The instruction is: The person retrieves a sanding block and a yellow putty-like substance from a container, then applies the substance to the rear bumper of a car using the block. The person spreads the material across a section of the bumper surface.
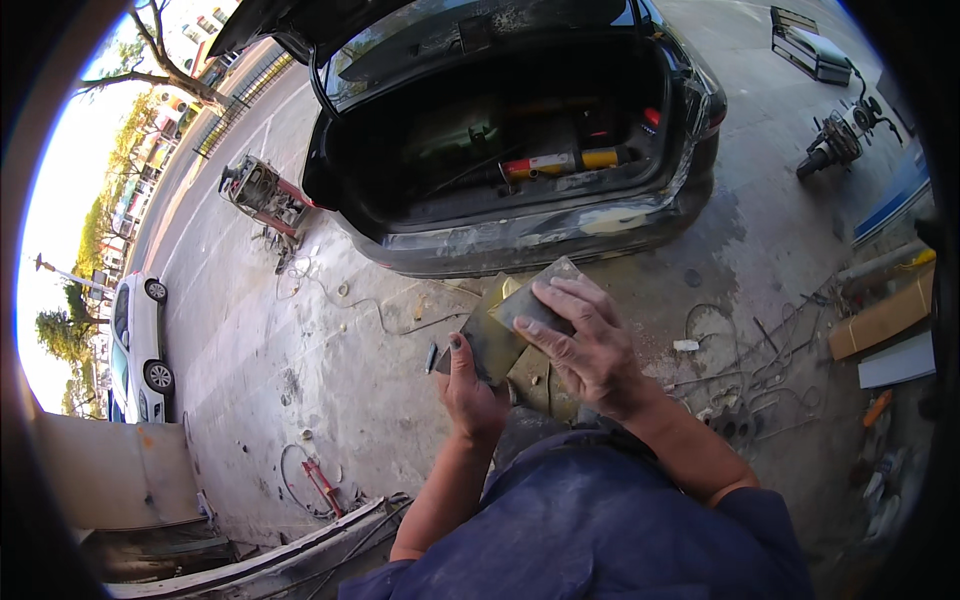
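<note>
My left hand (472,400) grips a flat, dark, square plate (485,345) by its near edge, with the thumb on top. Yellowish paste (507,287) shows near the plate's far edge. My right hand (592,345) is closed around a flat grey spreader (528,303), fingers laid along its upper face. The spreader overlaps the plate and seems to touch it. Just beyond both hands is the rear bumper (480,243) of a dark car. A pale smoothed patch (615,219) marks the bumper's right side.
The open trunk (400,180) holds a red, white and yellow cylinder (565,162). A red machine (265,200) stands left of the car. Cables (375,310) cross the dusty floor. A red jack (322,487) lies lower left, a motorcycle (840,135) stands far right, and a cardboard box (880,315) sits right.
</note>
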`<action>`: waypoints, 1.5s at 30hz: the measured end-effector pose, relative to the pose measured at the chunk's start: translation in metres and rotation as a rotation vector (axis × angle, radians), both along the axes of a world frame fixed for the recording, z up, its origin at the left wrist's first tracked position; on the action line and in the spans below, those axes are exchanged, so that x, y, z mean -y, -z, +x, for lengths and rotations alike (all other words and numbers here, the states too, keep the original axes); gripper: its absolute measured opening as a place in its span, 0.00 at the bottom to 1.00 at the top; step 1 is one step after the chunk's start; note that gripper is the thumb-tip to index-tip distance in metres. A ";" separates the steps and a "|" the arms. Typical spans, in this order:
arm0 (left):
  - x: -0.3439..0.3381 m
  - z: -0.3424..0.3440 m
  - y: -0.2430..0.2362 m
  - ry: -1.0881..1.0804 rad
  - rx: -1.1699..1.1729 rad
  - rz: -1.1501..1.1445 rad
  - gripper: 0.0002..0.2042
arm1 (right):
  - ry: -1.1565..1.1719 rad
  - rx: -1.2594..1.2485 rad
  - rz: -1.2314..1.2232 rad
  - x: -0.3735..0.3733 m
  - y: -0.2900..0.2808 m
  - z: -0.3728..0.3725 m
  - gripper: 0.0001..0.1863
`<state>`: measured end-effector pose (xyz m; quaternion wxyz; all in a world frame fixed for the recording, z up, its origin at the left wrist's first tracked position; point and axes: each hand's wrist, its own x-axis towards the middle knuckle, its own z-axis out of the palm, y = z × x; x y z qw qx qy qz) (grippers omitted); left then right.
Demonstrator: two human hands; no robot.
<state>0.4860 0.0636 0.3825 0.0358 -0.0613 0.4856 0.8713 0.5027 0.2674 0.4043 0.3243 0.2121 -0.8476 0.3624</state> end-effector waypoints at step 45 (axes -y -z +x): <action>-0.002 -0.010 0.001 0.027 0.004 0.105 0.25 | 0.051 -0.066 0.053 0.002 0.008 -0.005 0.27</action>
